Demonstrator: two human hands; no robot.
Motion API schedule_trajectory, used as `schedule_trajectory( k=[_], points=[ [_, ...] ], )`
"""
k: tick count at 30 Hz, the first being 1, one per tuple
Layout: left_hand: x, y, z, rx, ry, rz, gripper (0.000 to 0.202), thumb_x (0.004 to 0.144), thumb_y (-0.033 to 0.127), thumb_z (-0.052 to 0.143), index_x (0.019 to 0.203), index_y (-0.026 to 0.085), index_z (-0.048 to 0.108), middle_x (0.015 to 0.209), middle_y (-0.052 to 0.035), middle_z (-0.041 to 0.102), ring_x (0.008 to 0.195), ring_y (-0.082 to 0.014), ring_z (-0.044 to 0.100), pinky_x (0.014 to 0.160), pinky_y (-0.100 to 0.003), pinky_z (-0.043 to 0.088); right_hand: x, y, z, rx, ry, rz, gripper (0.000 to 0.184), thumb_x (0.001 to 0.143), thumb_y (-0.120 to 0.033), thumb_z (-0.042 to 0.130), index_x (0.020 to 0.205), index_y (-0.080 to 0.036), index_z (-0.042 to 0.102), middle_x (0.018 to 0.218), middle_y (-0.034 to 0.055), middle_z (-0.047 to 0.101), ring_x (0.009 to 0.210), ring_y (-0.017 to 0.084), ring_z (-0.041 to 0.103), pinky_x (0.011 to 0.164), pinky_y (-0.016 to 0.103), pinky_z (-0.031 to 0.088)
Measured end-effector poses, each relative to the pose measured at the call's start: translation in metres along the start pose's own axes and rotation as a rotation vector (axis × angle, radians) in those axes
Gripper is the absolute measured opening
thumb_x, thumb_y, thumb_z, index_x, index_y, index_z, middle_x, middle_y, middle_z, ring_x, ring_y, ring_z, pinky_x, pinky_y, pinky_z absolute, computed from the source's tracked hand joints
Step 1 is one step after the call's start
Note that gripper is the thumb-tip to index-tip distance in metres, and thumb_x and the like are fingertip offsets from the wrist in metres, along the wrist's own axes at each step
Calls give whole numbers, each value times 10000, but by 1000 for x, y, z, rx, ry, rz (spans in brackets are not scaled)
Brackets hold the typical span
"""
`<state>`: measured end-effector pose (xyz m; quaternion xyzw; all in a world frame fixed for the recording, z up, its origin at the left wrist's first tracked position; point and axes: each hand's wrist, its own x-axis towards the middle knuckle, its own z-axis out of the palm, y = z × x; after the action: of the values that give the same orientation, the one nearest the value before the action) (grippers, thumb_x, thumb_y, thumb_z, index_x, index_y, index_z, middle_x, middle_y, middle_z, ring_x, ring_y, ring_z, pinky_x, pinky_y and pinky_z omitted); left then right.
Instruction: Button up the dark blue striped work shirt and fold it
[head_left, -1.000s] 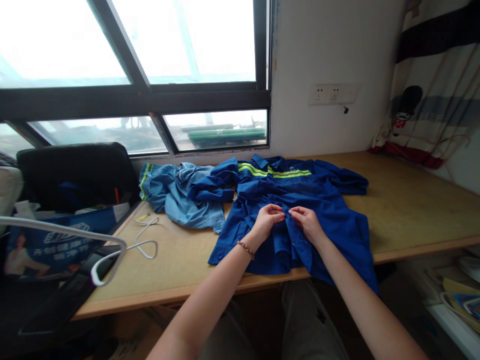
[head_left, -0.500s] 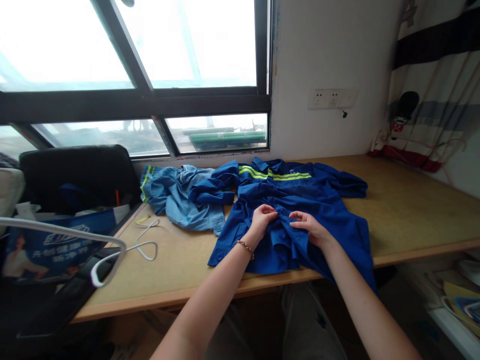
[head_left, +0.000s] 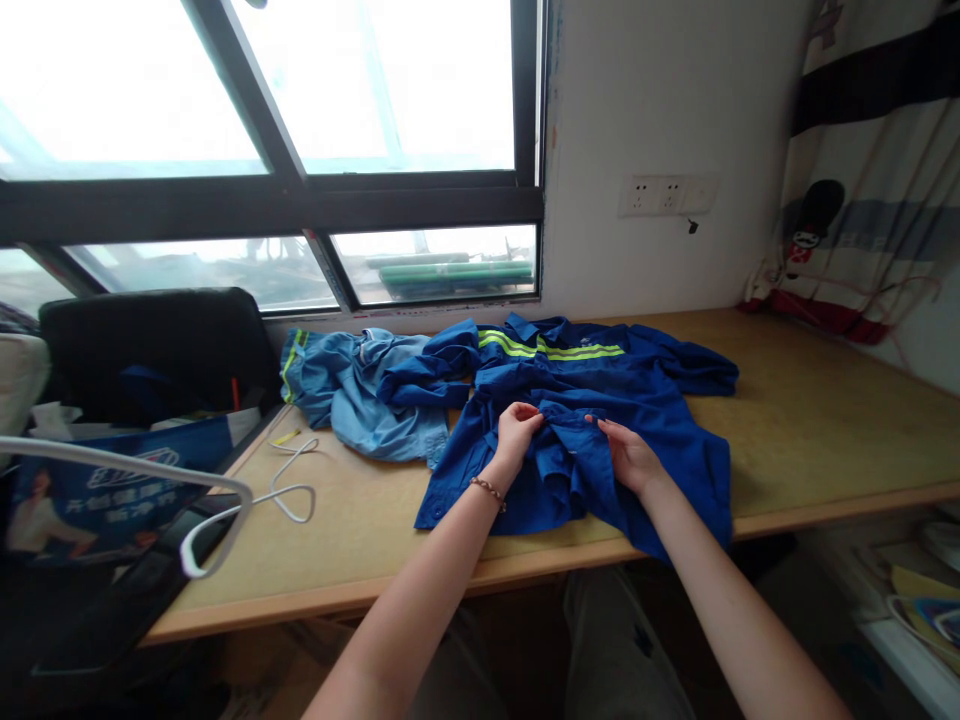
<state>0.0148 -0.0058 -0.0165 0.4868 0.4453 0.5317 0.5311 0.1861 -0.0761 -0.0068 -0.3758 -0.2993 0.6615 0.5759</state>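
Royal-blue work shirt with yellow-green reflective stripes [head_left: 637, 400] lies crumpled on pale wooden desk [head_left: 810, 420], near its front edge. Left hand [head_left: 516, 432] and right hand [head_left: 628, 455] each pinch a fold of its front; light-blue garment [head_left: 360, 395] lies just beside.

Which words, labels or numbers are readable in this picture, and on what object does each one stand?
Blue bag: white Chinese characters, too blurred to read.
Dark blue shirt: small chest mark, too small to read.
No other text shows.
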Motion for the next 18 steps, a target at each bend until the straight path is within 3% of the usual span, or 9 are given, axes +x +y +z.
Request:
schedule_trajectory(
  k=[2, 3, 4, 7, 9, 13, 18],
  points=[
    [-6, 11, -1, 112, 41, 104, 199, 566, 234, 674, 703, 140, 565, 666, -9, 578, 601, -100, 527, 574, -210, 414, 0, 0, -4, 31, 36, 2, 228, 686, -289, 617, 893, -199, 647, 869, 37, 676, 851, 230, 619, 741, 351, 500],
    [-10, 18, -1, 164, 4, 162, 195, 590, 265, 662, 709, 142, 568, 666, -4, 574, 599, -95, 517, 567, -204, 404, 0, -1, -5, 61, 54, 3, 237, 694, -283, 607, 912, -196, 641, 869, 37, 676, 852, 230, 620, 736, 350, 503],
    [-13, 24, -3, 217, -90, 209, 198, 614, 295, 646, 716, 142, 574, 653, 2, 567, 589, -91, 506, 554, -199, 392, -1, -1, -6, 96, 69, 3, 240, 701, -271, 597, 925, -193, 636, 865, 36, 677, 849, 227, 621, 733, 346, 505],
    [-19, 36, -8, 440, -550, 245, 237, 632, 351, 634, 733, 139, 602, 606, 13, 555, 548, -90, 487, 499, -189, 353, -1, -2, -5, 198, 75, 16, 218, 722, -223, 567, 927, -181, 631, 844, 32, 682, 836, 212, 626, 737, 326, 506],
    [-22, 37, -10, 633, -746, 243, 268, 584, 350, 674, 747, 143, 622, 610, 12, 568, 547, -98, 495, 487, -189, 340, -2, -3, -3, 233, 65, 35, 202, 737, -203, 547, 917, -174, 633, 817, 31, 685, 823, 205, 630, 739, 320, 507],
    [-21, 31, -12, 929, -831, 269, 289, 530, 286, 709, 786, 168, 646, 631, 15, 594, 550, -103, 511, 500, -190, 338, -2, -6, -2, 277, 93, 45, 184, 750, -186, 525, 892, -172, 641, 791, 28, 687, 793, 198, 637, 727, 316, 517],
    [-15, 30, -19, 1024, -969, 218, 148, 592, 153, 606, 719, 180, 677, 618, 9, 611, 554, -108, 518, 490, -188, 333, 3, -5, -13, 259, 195, -22, 165, 738, -231, 553, 864, -183, 648, 744, 23, 686, 749, 204, 643, 686, 324, 535]
  ],
)
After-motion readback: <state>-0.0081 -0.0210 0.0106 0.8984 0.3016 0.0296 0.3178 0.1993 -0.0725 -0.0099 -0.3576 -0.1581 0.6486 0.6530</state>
